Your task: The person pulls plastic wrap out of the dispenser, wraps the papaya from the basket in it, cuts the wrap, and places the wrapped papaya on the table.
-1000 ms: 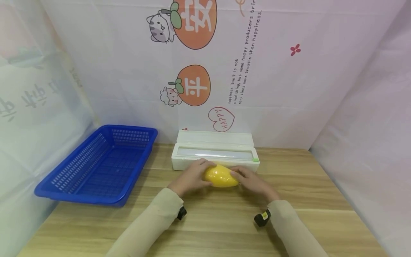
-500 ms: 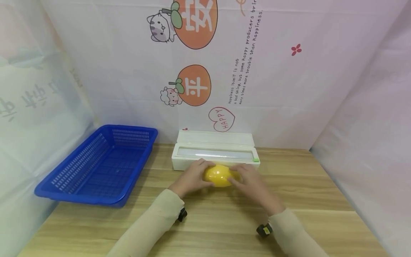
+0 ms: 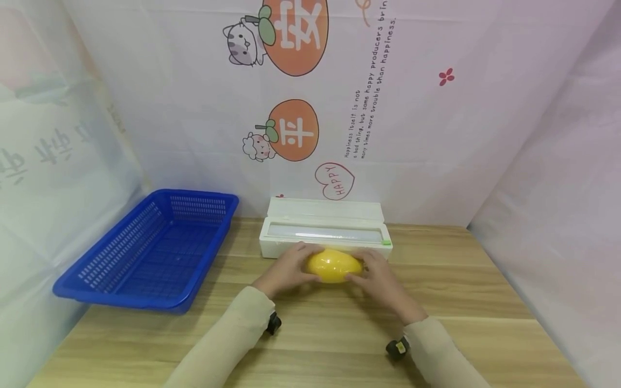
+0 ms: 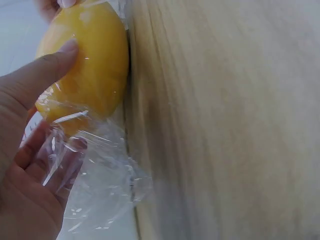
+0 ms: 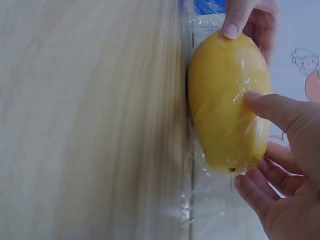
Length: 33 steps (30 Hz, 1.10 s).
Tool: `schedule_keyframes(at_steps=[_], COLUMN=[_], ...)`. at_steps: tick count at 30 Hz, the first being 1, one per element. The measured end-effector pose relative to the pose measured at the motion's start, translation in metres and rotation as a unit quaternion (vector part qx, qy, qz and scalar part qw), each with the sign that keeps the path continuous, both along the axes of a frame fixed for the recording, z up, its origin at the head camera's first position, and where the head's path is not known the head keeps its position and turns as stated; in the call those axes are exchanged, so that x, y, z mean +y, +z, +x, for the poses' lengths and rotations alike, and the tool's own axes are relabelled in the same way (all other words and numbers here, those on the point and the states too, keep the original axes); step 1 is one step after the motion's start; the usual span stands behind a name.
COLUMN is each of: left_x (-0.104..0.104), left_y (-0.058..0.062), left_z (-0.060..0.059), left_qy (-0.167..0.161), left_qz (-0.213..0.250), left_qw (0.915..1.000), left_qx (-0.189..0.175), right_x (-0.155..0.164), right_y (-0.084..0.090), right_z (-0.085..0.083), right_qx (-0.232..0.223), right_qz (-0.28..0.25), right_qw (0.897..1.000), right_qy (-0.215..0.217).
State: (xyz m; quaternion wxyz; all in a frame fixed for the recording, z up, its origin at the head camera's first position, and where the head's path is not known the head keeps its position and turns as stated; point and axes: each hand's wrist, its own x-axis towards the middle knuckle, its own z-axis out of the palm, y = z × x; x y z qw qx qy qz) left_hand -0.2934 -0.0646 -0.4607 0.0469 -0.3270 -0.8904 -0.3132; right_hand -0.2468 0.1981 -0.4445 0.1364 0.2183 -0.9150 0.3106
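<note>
A yellow mango (image 3: 333, 265) wrapped in clear cling film lies on the wooden table (image 3: 320, 334), just in front of a white cling-film dispenser box (image 3: 324, 226). My left hand (image 3: 290, 268) holds its left end, thumb on top of the mango (image 4: 87, 65), with loose film (image 4: 95, 175) bunched against the palm. My right hand (image 3: 380, 277) holds the right end, thumb pressed on the mango (image 5: 227, 100) and fingers curled beneath. Film (image 5: 205, 195) trails off the fruit by that hand.
A blue plastic basket (image 3: 150, 250) with nothing in it stands at the left of the table. Patterned sheets hang as walls behind and on both sides. Bare wood lies in front of and to the right of the hands.
The mango has turned a little between the hands, and the right hand has shifted its hold around the right end. The left hand has stayed at the left end.
</note>
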Motion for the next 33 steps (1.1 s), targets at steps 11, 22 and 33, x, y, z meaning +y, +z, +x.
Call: schedule_keyframes(at_steps=[11,22,33], left_x=[0.001,0.002,0.002], left_y=[0.006,0.008,0.008], left_z=[0.004,0.004,0.005], left_qy=[0.0,-0.004,0.006], left_qz=[0.014,-0.009,-0.005], left_qw=[0.9996,0.9995,0.9989], left_qx=[-0.026,-0.03,-0.047], right_x=[0.013,0.022,0.055], right_y=[-0.007,0.002,0.012], right_z=[-0.004,-0.002,-0.03], right_qx=[-0.084,-0.056,-0.008], right_qz=[-0.069,-0.13,-0.099], right_qw=[0.994,0.99,0.99], right_qy=[0.01,-0.008,-0.103])
